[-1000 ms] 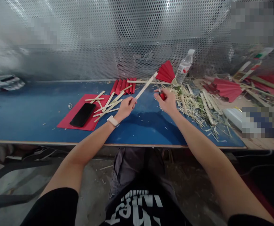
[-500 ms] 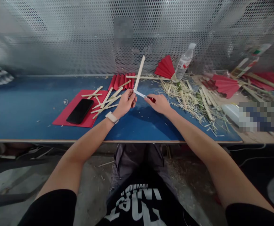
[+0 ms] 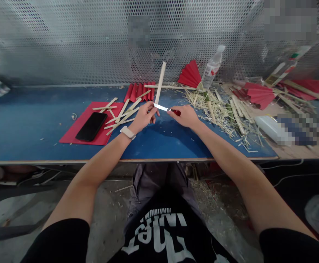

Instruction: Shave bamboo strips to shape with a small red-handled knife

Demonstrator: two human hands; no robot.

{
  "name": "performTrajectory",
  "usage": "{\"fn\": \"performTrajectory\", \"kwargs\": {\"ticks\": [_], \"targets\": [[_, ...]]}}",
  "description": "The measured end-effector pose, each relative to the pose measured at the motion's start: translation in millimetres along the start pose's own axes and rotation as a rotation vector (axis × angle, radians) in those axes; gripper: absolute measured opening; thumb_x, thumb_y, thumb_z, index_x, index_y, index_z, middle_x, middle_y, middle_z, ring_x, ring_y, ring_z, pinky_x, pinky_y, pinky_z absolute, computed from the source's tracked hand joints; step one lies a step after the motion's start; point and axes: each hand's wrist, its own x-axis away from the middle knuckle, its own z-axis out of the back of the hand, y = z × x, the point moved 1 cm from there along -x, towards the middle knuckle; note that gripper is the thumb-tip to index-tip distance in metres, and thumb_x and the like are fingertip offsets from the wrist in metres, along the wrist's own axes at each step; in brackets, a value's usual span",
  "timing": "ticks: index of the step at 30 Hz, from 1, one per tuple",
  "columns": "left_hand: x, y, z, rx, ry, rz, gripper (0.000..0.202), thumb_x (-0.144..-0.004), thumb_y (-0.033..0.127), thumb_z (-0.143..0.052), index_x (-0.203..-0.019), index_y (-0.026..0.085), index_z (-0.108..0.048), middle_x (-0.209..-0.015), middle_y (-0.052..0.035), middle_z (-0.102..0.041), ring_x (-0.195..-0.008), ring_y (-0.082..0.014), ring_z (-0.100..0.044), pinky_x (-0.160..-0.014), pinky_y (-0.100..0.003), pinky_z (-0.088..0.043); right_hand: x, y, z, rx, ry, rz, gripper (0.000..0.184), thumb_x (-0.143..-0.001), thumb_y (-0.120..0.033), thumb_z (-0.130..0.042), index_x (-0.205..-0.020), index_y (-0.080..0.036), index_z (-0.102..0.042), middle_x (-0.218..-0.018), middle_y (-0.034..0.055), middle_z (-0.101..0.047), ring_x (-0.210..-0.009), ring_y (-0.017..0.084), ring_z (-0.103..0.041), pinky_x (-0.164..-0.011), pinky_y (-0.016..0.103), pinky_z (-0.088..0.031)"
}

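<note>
My left hand (image 3: pixel 145 115) grips the lower end of a pale bamboo strip (image 3: pixel 160 81), which stands up and leans slightly right. In my right hand (image 3: pixel 185 116) is a knife (image 3: pixel 161 107) with a dark red handle, mostly hidden by the fingers. Its bright blade points left and meets the strip close to my left fingertips. Left of my left hand, several cut bamboo strips (image 3: pixel 125 116) lie crossed over one another, partly on a red paper sheet (image 3: pixel 68 136). A pleated red paper (image 3: pixel 140 92) lies behind them.
A black phone (image 3: pixel 91 126) rests on the red sheet. To the right spread bamboo shavings (image 3: pixel 216 113), a red paper fan (image 3: pixel 190 75) and a water bottle (image 3: pixel 212 67). Another red fan (image 3: pixel 259 95) lies farther right. A perforated metal panel (image 3: pixel 93 47) rises behind the blue table (image 3: pixel 25 128).
The knife blade has turned flatter and catches more light, still against the strip. Both hands hold nearly the same place, while the whole view has shifted slightly.
</note>
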Motion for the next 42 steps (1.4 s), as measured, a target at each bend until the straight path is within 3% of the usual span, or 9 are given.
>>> {"fn": "performTrajectory", "kwargs": {"ticks": [8, 14, 24, 29, 32, 35, 42], "targets": [[2.9, 0.2, -1.7, 0.046, -0.084, -0.001, 0.018, -0.112, 0.035, -0.067, -0.106, 0.019, -0.066, -0.093, -0.0067, -0.082, -0.048, -0.0062, -0.063, -0.048, -0.023, -0.048, 0.5, -2.1, 2.6, -0.040, -0.040, 0.030, 0.053, -0.112, -0.060, -0.050, -0.114, -0.024, -0.088, -0.085, 0.0095, -0.080, -0.075, 0.025, -0.065, -0.074, 0.039, -0.041], [2.8, -3.0, -2.0, 0.037, -0.098, 0.014, 0.028, -0.112, 0.045, -0.069, -0.108, 0.018, -0.063, -0.093, -0.0069, -0.081, -0.048, -0.0058, -0.062, -0.048, -0.021, -0.047, 1.6, -9.3, 2.7, 0.022, -0.003, -0.001, 0.052, -0.112, -0.061, -0.051, -0.115, -0.025, -0.089, -0.089, 0.0102, -0.082, -0.078, 0.027, -0.067, -0.072, 0.039, -0.040], [2.6, 2.5, -2.9, 0.062, -0.058, 0.043, 0.016, -0.114, 0.034, -0.063, -0.106, 0.020, -0.061, -0.088, -0.0006, -0.075, -0.046, -0.0033, -0.059, -0.045, -0.020, -0.043, -0.3, -18.9, -4.0, 0.089, 0.069, -0.073, 0.052, -0.112, -0.063, -0.051, -0.107, -0.026, -0.086, -0.094, 0.0110, -0.083, -0.085, 0.030, -0.070, -0.072, 0.040, -0.039], [5.9, 4.1, -7.8, 0.043, -0.115, 0.066, 0.018, -0.113, 0.035, -0.064, -0.105, 0.020, -0.062, -0.084, -0.0016, -0.076, -0.046, -0.0055, -0.062, -0.044, -0.020, -0.043, -8.4, 8.1, 4.9, 0.043, 0.211, -0.184, 0.068, -0.116, -0.069, -0.034, -0.106, -0.022, -0.082, -0.093, 0.0152, -0.079, -0.086, 0.032, -0.069, -0.077, 0.043, -0.043], [4.4, 0.4, -10.3, 0.038, -0.080, 0.077, 0.018, -0.113, 0.037, -0.063, -0.107, 0.020, -0.062, -0.090, -0.0039, -0.078, -0.047, -0.0059, -0.063, -0.044, -0.021, -0.044, -9.1, 28.7, 13.1, 0.028, 0.240, -0.191, 0.075, -0.116, -0.074, -0.030, -0.110, -0.020, -0.081, -0.093, 0.0175, -0.077, -0.091, 0.035, -0.069, -0.082, 0.045, -0.045], [1.7, -4.3, -9.9, 0.048, -0.045, 0.110, 0.019, -0.114, 0.038, -0.062, -0.109, 0.020, -0.061, -0.092, -0.0039, -0.078, -0.046, -0.0058, -0.063, -0.043, -0.021, -0.044, -6.4, 29.6, 13.6, 0.000, 0.186, -0.129, 0.070, -0.115, -0.074, -0.036, -0.116, -0.021, -0.082, -0.099, 0.0173, -0.080, -0.095, 0.035, -0.071, -0.086, 0.044, -0.046], [2.2, -4.5, -8.2, 0.072, -0.035, 0.075, 0.014, -0.114, 0.033, -0.060, -0.106, 0.022, -0.056, -0.097, -0.0044, -0.077, -0.049, -0.0065, -0.065, -0.045, -0.022, -0.046, -2.1, -0.5, 0.2, 0.009, -0.007, 0.006, 0.052, -0.112, -0.065, -0.052, -0.108, -0.025, -0.086, -0.092, 0.0109, -0.082, -0.084, 0.029, -0.068, -0.078, 0.040, -0.042]]}}
